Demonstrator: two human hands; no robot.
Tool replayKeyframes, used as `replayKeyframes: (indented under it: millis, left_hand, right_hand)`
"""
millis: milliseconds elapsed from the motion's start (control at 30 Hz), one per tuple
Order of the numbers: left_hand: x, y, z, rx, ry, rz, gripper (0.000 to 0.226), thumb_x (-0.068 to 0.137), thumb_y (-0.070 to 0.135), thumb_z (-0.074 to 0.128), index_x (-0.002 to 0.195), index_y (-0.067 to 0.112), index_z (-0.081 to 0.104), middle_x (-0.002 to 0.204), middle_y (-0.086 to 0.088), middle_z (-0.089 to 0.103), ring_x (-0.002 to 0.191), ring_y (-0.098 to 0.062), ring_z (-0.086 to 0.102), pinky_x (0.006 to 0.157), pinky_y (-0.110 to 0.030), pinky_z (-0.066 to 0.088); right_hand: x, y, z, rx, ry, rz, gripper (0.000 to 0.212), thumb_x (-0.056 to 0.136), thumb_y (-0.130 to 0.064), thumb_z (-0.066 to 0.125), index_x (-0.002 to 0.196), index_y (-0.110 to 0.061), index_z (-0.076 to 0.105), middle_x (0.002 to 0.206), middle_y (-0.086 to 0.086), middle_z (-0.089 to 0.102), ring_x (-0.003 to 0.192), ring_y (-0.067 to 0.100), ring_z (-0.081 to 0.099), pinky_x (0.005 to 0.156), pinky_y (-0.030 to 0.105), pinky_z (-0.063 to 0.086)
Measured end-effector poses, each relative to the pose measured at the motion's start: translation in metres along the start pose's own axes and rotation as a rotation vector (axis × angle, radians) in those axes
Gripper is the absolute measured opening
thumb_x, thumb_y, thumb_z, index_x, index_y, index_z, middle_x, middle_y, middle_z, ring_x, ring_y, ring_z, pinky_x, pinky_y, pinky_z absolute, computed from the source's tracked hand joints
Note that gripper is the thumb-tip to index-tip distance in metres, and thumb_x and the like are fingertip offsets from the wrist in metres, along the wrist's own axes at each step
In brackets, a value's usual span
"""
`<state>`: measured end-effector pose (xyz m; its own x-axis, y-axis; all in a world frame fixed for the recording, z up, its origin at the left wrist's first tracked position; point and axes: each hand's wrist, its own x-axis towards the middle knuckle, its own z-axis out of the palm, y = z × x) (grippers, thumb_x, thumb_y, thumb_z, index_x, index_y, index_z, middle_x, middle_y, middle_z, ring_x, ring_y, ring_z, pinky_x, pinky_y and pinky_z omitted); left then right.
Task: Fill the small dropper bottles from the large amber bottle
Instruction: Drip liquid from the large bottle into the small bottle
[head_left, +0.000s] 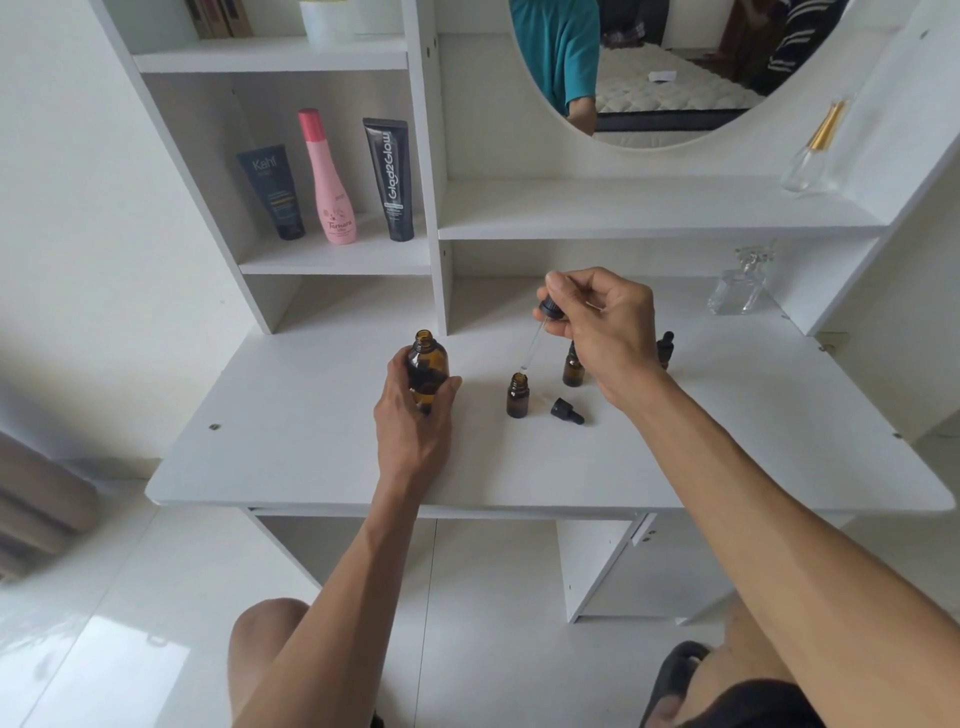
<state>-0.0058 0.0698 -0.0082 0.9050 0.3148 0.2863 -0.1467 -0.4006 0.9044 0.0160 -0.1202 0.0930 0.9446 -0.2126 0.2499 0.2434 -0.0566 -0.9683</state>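
Observation:
My left hand (413, 421) grips the large amber bottle (427, 366), which stands upright and uncapped on the white desk (311, 457). My right hand (602, 322) pinches a black-capped dropper (540, 332) by its bulb; its glass tip hangs just above the mouth of an open small amber bottle (517, 396). That bottle's own black dropper cap (567, 410) lies on the desk to its right. A second small bottle (572, 366) stands behind, partly hidden by my right hand. A third, capped one (665, 347) peeks out past my wrist.
Two dark tubes (272, 192) (393, 179) and a pink bottle (330, 179) stand on the left shelf. Clear glass perfume bottles sit at the right: one on the desk (740, 283), one on the upper shelf (813, 150). A round mirror (675, 67) hangs above.

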Motion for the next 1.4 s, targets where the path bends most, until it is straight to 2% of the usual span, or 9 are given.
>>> replayKeyframes:
  millis: [100, 267, 400, 533, 667, 867, 1000, 1167, 1400]
  left_hand:
    - [0.0, -0.0004, -0.0001, 0.0, 0.001, -0.001, 0.048, 0.09, 0.029, 0.069, 0.132, 0.029, 0.046, 0.102, 0.013, 0.062, 0.089, 0.007, 0.059, 0.069, -0.002, 0.041]
    - [0.0008, -0.0033, 0.0012, -0.012, 0.006, 0.004, 0.048, 0.089, 0.03, 0.069, 0.131, 0.031, 0.046, 0.106, 0.01, 0.064, 0.092, -0.01, 0.064, 0.077, -0.018, 0.049]
    - [0.001, -0.0032, 0.001, -0.006, 0.004, 0.002, 0.049, 0.089, 0.03, 0.069, 0.132, 0.03, 0.046, 0.108, 0.01, 0.063, 0.093, -0.009, 0.062, 0.073, -0.01, 0.044]
    - [0.0009, -0.0033, 0.0012, 0.002, 0.01, 0.01, 0.05, 0.089, 0.03, 0.069, 0.133, 0.029, 0.045, 0.11, 0.009, 0.063, 0.095, -0.011, 0.062, 0.078, -0.019, 0.047]
    - [0.0009, -0.0035, 0.0009, 0.003, 0.012, 0.023, 0.049, 0.09, 0.03, 0.069, 0.133, 0.027, 0.046, 0.109, 0.008, 0.064, 0.093, -0.01, 0.062, 0.077, -0.018, 0.047]
    - [0.001, -0.0034, 0.0009, -0.002, 0.007, 0.026, 0.049, 0.09, 0.03, 0.069, 0.133, 0.027, 0.045, 0.109, 0.008, 0.063, 0.092, -0.01, 0.062, 0.07, -0.003, 0.041]
    - [0.001, -0.0033, 0.0007, -0.011, 0.006, 0.02, 0.049, 0.09, 0.03, 0.069, 0.133, 0.027, 0.046, 0.108, 0.008, 0.063, 0.093, -0.01, 0.062, 0.075, -0.013, 0.045]
    - [0.0012, -0.0039, 0.0013, -0.017, 0.008, 0.018, 0.049, 0.09, 0.031, 0.069, 0.132, 0.028, 0.046, 0.109, 0.007, 0.065, 0.093, -0.011, 0.063, 0.076, -0.017, 0.047]
    - [0.0015, -0.0059, 0.0018, -0.024, 0.004, 0.022, 0.048, 0.09, 0.032, 0.069, 0.132, 0.03, 0.045, 0.109, 0.007, 0.065, 0.092, -0.012, 0.064, 0.074, -0.015, 0.047]
  right_hand:
    - [-0.0004, 0.0006, 0.0003, -0.009, -0.009, -0.003, 0.017, 0.093, -0.022, 0.07, 0.077, -0.017, 0.07, 0.081, 0.003, 0.073, 0.074, 0.019, 0.075, 0.071, 0.03, 0.061]
    - [0.0004, 0.001, 0.0015, -0.024, -0.016, -0.014, 0.018, 0.093, -0.022, 0.07, 0.075, -0.016, 0.07, 0.081, 0.006, 0.073, 0.073, 0.019, 0.074, 0.069, 0.029, 0.059]
    - [0.0009, -0.0001, 0.0018, -0.038, -0.027, -0.021, 0.018, 0.093, -0.021, 0.07, 0.079, -0.01, 0.07, 0.08, 0.005, 0.072, 0.073, 0.019, 0.074, 0.068, 0.029, 0.059]
    - [0.0, -0.0028, 0.004, -0.07, -0.039, -0.031, 0.02, 0.093, -0.021, 0.07, 0.085, -0.003, 0.07, 0.081, 0.006, 0.073, 0.073, 0.019, 0.075, 0.069, 0.027, 0.06]
    - [0.0001, -0.0042, 0.005, -0.103, -0.051, -0.043, 0.018, 0.092, -0.023, 0.071, 0.081, -0.009, 0.07, 0.083, 0.008, 0.075, 0.074, 0.019, 0.075, 0.071, 0.03, 0.062]
    - [0.001, -0.0045, 0.007, -0.158, -0.068, -0.069, 0.019, 0.091, -0.027, 0.072, 0.079, -0.013, 0.068, 0.083, 0.005, 0.076, 0.073, 0.017, 0.076, 0.071, 0.031, 0.062]
    - [0.0012, -0.0049, 0.008, -0.166, -0.062, -0.078, 0.019, 0.091, -0.027, 0.072, 0.08, -0.011, 0.069, 0.083, 0.006, 0.076, 0.072, 0.017, 0.075, 0.07, 0.03, 0.062]
    - [0.0018, -0.0071, 0.0085, -0.161, -0.066, -0.096, 0.019, 0.091, -0.027, 0.072, 0.079, -0.012, 0.068, 0.083, 0.007, 0.076, 0.072, 0.017, 0.075, 0.069, 0.03, 0.062]
    - [-0.0001, -0.0064, 0.0088, -0.141, -0.071, -0.092, 0.019, 0.091, -0.025, 0.072, 0.078, -0.013, 0.068, 0.083, 0.008, 0.075, 0.072, 0.017, 0.075, 0.066, 0.024, 0.059]
